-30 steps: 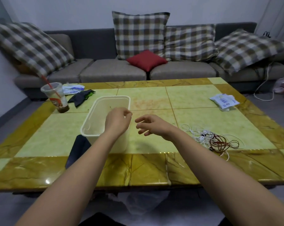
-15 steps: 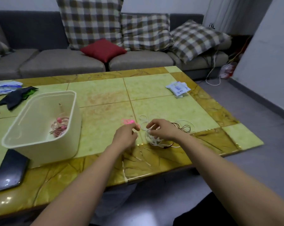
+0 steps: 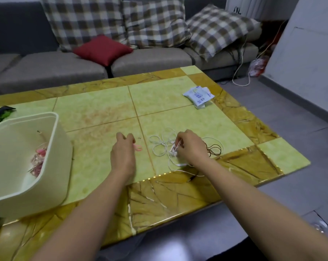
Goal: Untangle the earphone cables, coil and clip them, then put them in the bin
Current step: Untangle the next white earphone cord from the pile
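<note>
Both hands have left the bin and moved across to the tangle. The right hand (image 3: 189, 147) pinches a bunch of the white cables (image 3: 160, 146), while the left hand (image 3: 122, 153) has drawn a little apart from it. On the table (image 3: 102, 110), the bin (image 3: 53, 119) now sits well to the left, with a coiled set of pink earphones (image 3: 39, 159) lying inside, so one set looks finished. The white cables spread in loose loops just in front of the right hand, and a dark cable (image 3: 214, 147) runs out behind it, still knotted in. Smallest is the pink clip (image 3: 138, 147), at the left hand's curled fingertips. Whether they grip it or only touch it, I cannot tell. Untangling the next set seems to be starting.
</note>
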Action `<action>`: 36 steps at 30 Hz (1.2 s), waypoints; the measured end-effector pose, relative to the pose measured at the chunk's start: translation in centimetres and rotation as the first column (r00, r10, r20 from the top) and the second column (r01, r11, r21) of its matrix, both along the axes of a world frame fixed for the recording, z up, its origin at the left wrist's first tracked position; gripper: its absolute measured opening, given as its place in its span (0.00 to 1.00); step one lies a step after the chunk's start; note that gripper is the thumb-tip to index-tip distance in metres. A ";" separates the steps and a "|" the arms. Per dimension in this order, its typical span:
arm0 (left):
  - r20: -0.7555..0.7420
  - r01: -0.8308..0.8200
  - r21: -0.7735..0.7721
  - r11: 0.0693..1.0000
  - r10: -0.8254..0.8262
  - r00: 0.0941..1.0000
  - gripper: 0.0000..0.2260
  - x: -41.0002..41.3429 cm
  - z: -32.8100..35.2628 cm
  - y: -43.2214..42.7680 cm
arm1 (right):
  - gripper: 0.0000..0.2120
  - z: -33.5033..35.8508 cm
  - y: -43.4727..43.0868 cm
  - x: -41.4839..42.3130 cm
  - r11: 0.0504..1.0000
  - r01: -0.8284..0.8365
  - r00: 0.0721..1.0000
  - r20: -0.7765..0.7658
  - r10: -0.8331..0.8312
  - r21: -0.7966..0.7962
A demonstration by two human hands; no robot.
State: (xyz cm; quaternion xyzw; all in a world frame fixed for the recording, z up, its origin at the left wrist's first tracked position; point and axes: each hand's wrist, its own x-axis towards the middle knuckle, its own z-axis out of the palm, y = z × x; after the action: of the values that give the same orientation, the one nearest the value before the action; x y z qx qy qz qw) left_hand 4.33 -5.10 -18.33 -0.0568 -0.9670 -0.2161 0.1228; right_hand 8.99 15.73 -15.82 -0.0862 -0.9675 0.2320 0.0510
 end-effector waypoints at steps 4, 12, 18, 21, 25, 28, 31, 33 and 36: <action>-0.002 -0.107 -0.029 0.994 0.107 0.994 0.11 -1.3 0.8 -1.6 | 0.10 -0.1 0.6 -1.0 0.998 0.057 0.991 -0.120 -0.058 -0.017; 0.097 0.094 0.070 0.993 -0.101 0.990 0.11 0.1 1.5 2.6 | 0.18 0.9 -0.4 0.0 0.993 0.004 0.987 -0.158 -0.022 -0.115; 0.326 0.085 0.083 0.993 -0.108 0.939 0.07 1.6 0.1 5.1 | 0.09 0.1 1.0 1.6 0.970 -0.236 0.938 0.273 0.212 0.057; 0.339 -0.077 0.440 0.895 -0.086 0.937 0.06 1.3 0.8 4.8 | 0.05 1.0 2.5 1.4 0.998 -0.062 0.998 0.024 0.062 0.008; 0.330 -0.245 0.870 0.427 -0.136 0.934 0.04 1.3 3.4 4.3 | 0.12 2.8 4.0 0.6 0.986 0.148 0.943 -0.288 -0.165 -0.080; 0.313 -0.285 0.947 0.146 -0.224 0.923 0.04 1.6 5.9 4.3 | 0.18 3.3 4.3 -0.1 0.987 0.140 0.990 -0.022 -0.138 0.073; 0.308 -0.259 0.947 0.192 -0.301 0.903 0.05 1.8 7.6 4.0 | 0.24 4.0 3.1 -0.2 0.968 0.105 0.968 0.199 -0.151 0.226; 0.283 -0.203 0.947 0.250 -0.345 0.895 0.05 2.1 8.3 3.6 | 0.26 4.8 1.5 -0.2 0.989 0.072 0.996 0.038 -0.078 0.131; 0.212 -0.082 0.948 0.306 -0.420 0.882 0.08 2.8 9.2 2.8 | 0.24 5.8 -1.6 0.3 0.972 -0.197 0.980 -0.063 0.190 -0.129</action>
State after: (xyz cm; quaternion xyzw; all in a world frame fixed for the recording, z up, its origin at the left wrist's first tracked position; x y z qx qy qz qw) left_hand 7.16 -2.32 -9.15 -0.0312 -0.6482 -0.7536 -0.1046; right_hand 9.26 14.11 -9.98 0.0114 -0.9519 0.3028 0.0466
